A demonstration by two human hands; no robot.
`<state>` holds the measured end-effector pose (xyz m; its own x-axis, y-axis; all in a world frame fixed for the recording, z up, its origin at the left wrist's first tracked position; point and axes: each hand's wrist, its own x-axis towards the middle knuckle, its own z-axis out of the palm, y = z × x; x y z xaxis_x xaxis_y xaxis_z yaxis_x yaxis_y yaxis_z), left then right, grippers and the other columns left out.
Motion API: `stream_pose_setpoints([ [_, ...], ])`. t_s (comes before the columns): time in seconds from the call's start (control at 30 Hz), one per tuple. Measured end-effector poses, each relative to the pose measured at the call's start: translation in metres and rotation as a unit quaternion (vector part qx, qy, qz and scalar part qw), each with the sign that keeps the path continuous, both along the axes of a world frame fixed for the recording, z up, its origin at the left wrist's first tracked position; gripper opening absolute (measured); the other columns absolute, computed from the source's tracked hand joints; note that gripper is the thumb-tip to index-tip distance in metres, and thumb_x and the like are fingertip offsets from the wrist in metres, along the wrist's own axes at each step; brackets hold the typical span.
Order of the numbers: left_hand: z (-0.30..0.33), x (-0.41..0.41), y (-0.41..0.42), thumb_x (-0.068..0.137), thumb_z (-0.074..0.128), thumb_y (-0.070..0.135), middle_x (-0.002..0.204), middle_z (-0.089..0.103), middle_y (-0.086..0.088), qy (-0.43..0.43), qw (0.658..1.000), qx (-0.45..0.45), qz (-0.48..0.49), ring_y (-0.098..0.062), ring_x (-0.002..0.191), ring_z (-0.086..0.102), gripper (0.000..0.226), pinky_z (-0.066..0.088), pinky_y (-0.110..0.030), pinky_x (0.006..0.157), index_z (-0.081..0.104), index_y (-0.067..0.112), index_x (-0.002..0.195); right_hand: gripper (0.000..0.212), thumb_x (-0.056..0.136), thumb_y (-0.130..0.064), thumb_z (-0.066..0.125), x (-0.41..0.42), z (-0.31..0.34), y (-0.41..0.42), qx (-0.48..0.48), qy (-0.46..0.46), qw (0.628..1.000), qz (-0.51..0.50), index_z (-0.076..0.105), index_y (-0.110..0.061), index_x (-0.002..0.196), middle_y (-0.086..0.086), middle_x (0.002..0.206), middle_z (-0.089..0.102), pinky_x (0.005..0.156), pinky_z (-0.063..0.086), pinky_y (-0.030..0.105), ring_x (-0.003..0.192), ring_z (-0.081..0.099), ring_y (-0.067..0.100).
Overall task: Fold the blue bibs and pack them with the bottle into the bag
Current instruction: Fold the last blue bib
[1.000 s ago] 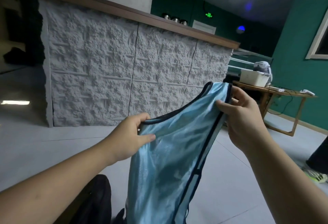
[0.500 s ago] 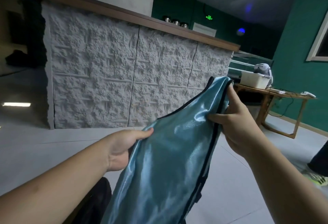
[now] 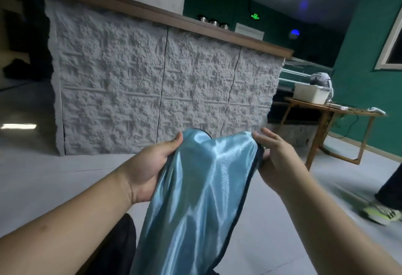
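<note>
A shiny light-blue bib [image 3: 195, 192] with dark trim hangs in the air in front of me, folded lengthwise into a narrow strip. My left hand [image 3: 150, 165] grips its upper left edge, thumb on top of the cloth. My right hand [image 3: 274, 157] holds the upper right edge at the dark trim, with some fingers stretched out behind it. A black bag [image 3: 115, 246] lies on the floor below my left forearm, mostly hidden by the arm and the bib. No bottle is in view.
A rough white stone-faced counter [image 3: 152, 91] with a wooden top stands straight ahead. A wooden table [image 3: 330, 118] with a white bin is at the right. Another person's shoe [image 3: 380, 211] is on the grey floor at the far right.
Both hands have come down and closer together. The bib, spread wide before, is now gathered into a narrow folded strip between them.
</note>
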<state>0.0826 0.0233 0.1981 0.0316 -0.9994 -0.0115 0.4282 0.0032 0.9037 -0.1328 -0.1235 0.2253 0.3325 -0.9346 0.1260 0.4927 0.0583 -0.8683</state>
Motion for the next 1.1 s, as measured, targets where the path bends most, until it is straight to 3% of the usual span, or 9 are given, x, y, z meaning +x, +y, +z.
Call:
stream_pose_setpoints([
  [0.1,0.005,-0.003,-0.002,0.097,0.048,0.055,0.13,0.067,-0.025,0.028,0.999,-0.02,0.005,-0.037,0.117,0.067,0.065,0.053,-0.051,0.103,0.071,0.003,0.128,0.065,0.09,-0.006,0.07,0.008,-0.024,0.001,0.039,-0.035,0.998,0.039,0.042,-0.017,0.147,0.012,0.089,0.072,0.094,0.049,0.041,0.123,0.057,0.05],
  [0.2,0.006,-0.001,-0.006,0.098,0.046,0.059,0.133,0.066,-0.023,0.052,0.997,-0.04,0.033,-0.036,0.123,0.065,0.068,0.052,-0.05,0.106,0.07,0.003,0.129,0.045,0.095,-0.035,0.069,0.015,-0.037,0.018,0.063,-0.017,0.992,0.106,0.062,-0.015,0.135,0.012,0.134,0.066,0.097,0.051,0.047,0.125,0.063,0.034],
  [0.23,0.007,-0.002,-0.006,0.098,0.045,0.061,0.135,0.065,-0.023,0.06,0.996,-0.045,0.041,-0.036,0.126,0.064,0.07,0.052,-0.051,0.106,0.069,0.003,0.131,0.041,0.1,-0.047,0.056,0.017,-0.041,0.024,0.062,0.001,0.989,0.132,0.076,-0.016,0.119,0.012,0.13,0.069,0.098,0.051,0.05,0.115,0.07,0.032],
  [0.47,0.01,-0.002,-0.012,0.103,0.04,0.06,0.126,0.071,-0.02,0.083,0.985,-0.042,0.142,-0.035,0.112,0.071,0.066,0.061,-0.05,0.09,0.067,0.006,0.13,0.09,0.088,-0.083,0.032,0.035,-0.073,0.043,0.088,0.102,0.97,0.204,0.068,-0.012,0.129,0.014,0.126,0.072,0.104,0.048,0.05,0.114,0.071,0.032],
  [0.57,0.011,0.002,-0.015,0.103,0.04,0.059,0.124,0.072,-0.02,0.095,0.979,-0.033,0.177,-0.035,0.111,0.072,0.064,0.056,-0.05,0.092,0.064,0.007,0.133,0.076,0.087,-0.073,0.056,0.036,-0.08,0.045,0.066,0.132,0.963,0.224,0.068,-0.013,0.132,0.012,0.136,0.067,0.112,0.045,0.047,0.124,0.065,0.03],
  [0.73,0.009,0.012,-0.018,0.102,0.046,0.057,0.12,0.073,-0.021,0.053,0.975,-0.001,0.216,-0.036,0.102,0.075,0.062,0.063,-0.048,0.075,0.066,0.005,0.13,0.034,0.086,-0.003,0.075,0.032,-0.074,0.041,0.002,0.207,0.944,0.259,0.071,0.006,0.118,0.024,0.123,0.071,0.105,0.053,0.048,0.116,0.068,0.04],
  [0.83,0.008,0.019,-0.018,0.102,0.049,0.056,0.12,0.073,-0.017,0.057,0.97,0.002,0.234,-0.033,0.094,0.076,0.058,0.063,-0.048,0.072,0.068,0.009,0.129,0.029,0.091,-0.001,0.067,0.029,-0.056,0.043,-0.022,0.188,0.954,0.231,0.07,0.005,0.12,0.025,0.121,0.071,0.101,0.056,0.049,0.108,0.07,0.039],
  [0.93,0.001,0.026,-0.015,0.101,0.051,0.053,0.127,0.071,-0.019,0.019,0.984,-0.014,0.176,-0.034,0.112,0.072,0.054,0.055,-0.049,0.095,0.069,0.011,0.13,0.023,0.096,-0.008,0.063,0.027,-0.044,0.045,-0.03,0.174,0.964,0.201,0.072,0.001,0.115,0.024,0.116,0.073,0.091,0.06,0.046,0.097,0.073,0.034],
  [1.1,-0.011,0.034,-0.008,0.082,0.062,-0.007,0.124,0.071,-0.023,-0.104,0.993,0.006,0.053,-0.036,0.105,0.073,0.043,0.062,-0.043,0.083,0.07,0.006,0.123,0.025,0.102,-0.013,0.058,0.025,-0.036,0.046,-0.007,0.169,0.973,0.157,0.07,0.003,0.117,0.022,0.103,0.075,0.07,0.063,0.04,0.082,0.075,0.032],
])
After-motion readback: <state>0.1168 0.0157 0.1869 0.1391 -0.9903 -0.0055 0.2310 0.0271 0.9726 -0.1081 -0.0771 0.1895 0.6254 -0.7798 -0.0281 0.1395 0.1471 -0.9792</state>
